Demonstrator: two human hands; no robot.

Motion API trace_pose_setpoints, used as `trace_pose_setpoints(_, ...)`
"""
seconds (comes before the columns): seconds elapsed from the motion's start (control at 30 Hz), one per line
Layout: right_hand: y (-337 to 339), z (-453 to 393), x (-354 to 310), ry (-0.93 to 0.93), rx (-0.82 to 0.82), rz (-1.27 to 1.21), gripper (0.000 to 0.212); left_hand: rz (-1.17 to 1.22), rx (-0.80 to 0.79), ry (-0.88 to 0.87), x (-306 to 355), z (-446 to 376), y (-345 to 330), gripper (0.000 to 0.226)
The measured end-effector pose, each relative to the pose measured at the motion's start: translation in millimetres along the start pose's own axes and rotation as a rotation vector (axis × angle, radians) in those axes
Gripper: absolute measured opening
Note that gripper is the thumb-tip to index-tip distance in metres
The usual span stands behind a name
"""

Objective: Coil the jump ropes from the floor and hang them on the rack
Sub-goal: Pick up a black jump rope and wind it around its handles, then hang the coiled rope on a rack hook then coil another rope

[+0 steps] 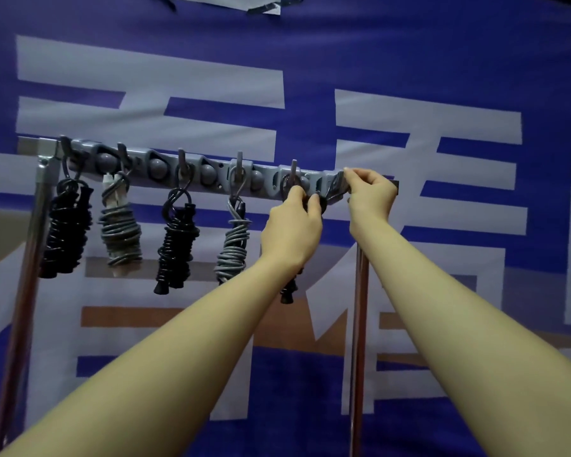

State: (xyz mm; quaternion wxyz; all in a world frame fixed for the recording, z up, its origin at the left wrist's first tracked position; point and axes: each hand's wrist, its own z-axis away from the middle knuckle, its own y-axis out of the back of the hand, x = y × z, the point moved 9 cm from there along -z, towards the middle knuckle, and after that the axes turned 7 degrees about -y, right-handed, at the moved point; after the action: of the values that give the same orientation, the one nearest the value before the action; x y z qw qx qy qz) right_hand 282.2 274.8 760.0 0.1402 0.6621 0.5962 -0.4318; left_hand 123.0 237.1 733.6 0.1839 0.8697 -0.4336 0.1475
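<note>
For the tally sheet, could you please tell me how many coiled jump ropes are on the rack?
5: black at the far left, grey, black, grey, and a black one mostly hidden behind the left hand.

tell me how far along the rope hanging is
Done: four coiled ropes hang from the grey hook rail: black beaded, grey with pale handles, black beaded, grey. In hand: the left hand grips a fifth black coiled rope at a hook, while the right hand pinches the rail's right end. Left: seating that rope; the floor is out of view.
</note>
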Motion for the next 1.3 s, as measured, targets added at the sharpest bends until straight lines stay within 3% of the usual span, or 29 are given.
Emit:
trace_pose_setpoints(0.2,-3,3,13,0.12,-0.081,0.074,0.015,0.104,-0.013,-0.01,-15,18,-1,0.028)
trace_pose_setpoints(0.37,-6,10,17,0.267,-0.132,0.279,0.033,0.127,-0.167,-0.05,-13,33,-21,0.026)
trace_pose_setpoints(0.5,-7,15,15,0.271,-0.154,0.431,0.037,0.205,-0.196,-0.009,-17,42,-23,0.023)
trace_pose_setpoints(0.57,-8,19,13,0.271,-0.181,0.507,0.04,0.158,-0.183,-0.024,-18,43,-21,0.027)
trace_pose_setpoints(0.67,-2,29,10,0.276,-0.211,0.591,0.042,0.042,-0.21,-0.034,-15,47,-19,0.058)
trace_pose_setpoints(0.73,6,40,7,0.289,-0.203,0.643,0.04,-0.014,-0.224,-0.037,-13,54,-14,0.065)
trace_pose_setpoints(1.0,39,126,27,0.389,-0.282,0.903,0.035,-0.318,-0.242,-0.071,-15,110,35,0.042)
trace_pose_setpoints(1.3,55,266,110,0.199,-0.502,0.998,0.03,-0.457,-0.436,0.094,-71,251,75,0.037)
